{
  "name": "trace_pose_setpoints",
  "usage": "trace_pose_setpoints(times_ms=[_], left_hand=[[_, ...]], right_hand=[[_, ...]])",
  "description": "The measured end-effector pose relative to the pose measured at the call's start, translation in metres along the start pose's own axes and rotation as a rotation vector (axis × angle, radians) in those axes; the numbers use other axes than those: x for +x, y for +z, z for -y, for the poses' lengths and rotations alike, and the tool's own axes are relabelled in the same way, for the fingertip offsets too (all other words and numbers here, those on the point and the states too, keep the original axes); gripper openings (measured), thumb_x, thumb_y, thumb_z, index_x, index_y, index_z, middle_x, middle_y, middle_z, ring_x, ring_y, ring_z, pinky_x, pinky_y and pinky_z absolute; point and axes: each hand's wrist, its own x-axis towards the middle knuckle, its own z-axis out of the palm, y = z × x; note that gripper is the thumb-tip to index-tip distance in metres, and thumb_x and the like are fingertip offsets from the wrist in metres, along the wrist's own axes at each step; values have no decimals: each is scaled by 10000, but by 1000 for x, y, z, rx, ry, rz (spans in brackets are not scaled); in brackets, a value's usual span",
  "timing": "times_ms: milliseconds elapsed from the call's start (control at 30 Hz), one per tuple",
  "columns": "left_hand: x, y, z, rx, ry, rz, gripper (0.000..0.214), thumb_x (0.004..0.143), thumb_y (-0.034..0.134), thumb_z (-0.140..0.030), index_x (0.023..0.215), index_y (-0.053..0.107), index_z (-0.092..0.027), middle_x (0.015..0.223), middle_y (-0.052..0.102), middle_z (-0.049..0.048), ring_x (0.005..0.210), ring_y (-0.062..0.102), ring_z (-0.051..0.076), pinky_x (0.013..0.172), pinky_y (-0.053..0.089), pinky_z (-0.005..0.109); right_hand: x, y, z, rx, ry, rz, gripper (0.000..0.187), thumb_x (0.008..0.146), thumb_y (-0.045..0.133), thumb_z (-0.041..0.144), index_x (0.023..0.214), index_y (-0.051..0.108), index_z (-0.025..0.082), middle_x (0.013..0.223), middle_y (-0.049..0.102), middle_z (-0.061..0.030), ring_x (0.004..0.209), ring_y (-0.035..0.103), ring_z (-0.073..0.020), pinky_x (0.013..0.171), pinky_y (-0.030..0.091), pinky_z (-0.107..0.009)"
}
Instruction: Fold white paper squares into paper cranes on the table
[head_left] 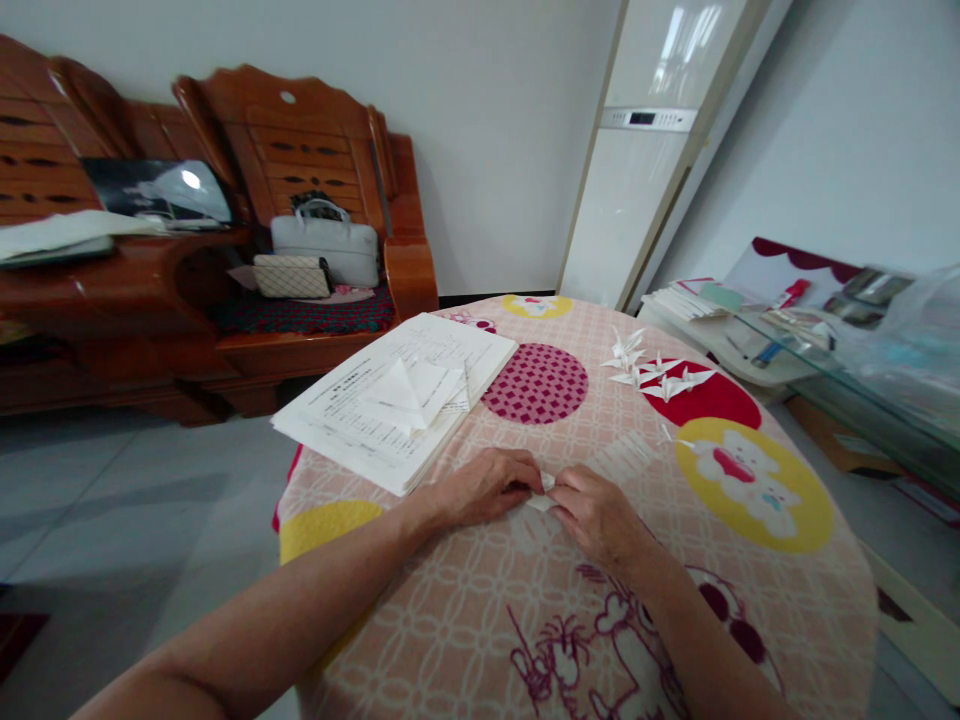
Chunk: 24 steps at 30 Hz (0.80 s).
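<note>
My left hand [484, 487] and my right hand [598, 516] rest together on the round table, fingers pinched on a small piece of folded white paper [546, 490] between them. Most of that paper is hidden under my fingers. Beyond my hands, several finished white paper cranes [654, 372] lie on the cloth. To the left of my hands a stack of printed sheets [390, 395] carries a partly folded white paper [409, 392] on top.
The table wears a pink patterned cloth [540, 600] with red and yellow circles. A wooden bench [225, 250] with a white bag [326, 245] stands behind. A tall white appliance [645, 150] stands in the corner. A glass-topped stand with papers [787, 330] sits at right.
</note>
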Motion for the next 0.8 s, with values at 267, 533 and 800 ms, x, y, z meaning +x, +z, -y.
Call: trace_pose_setpoints(times_ms=[267,533,800], left_hand=[[0,-2,3,-13,10,9,242,818,540,-49,988,679,-152,994,650,54,922,611,147,824,443,218],[-1,-1,0,-10,-8,-17,263,795,525,-43,978,679,-150,974,646,56,885,611,147,786,445,220],[0,-1,-5,50,-31,-10,224,761,579,-79,954,665,-151,953,634,52,859,601,156,747,438,224]], right_hand=[[0,-2,3,-66,-10,12,135,877,546,82,808,642,147,828,595,-66,814,540,-180,709,451,-284],[-2,1,1,-91,-57,11,151,871,513,63,809,622,148,830,583,-71,796,524,-185,693,435,-296],[-2,2,3,-105,-68,-6,146,831,522,38,811,612,151,845,588,-84,808,523,-202,712,449,-317]])
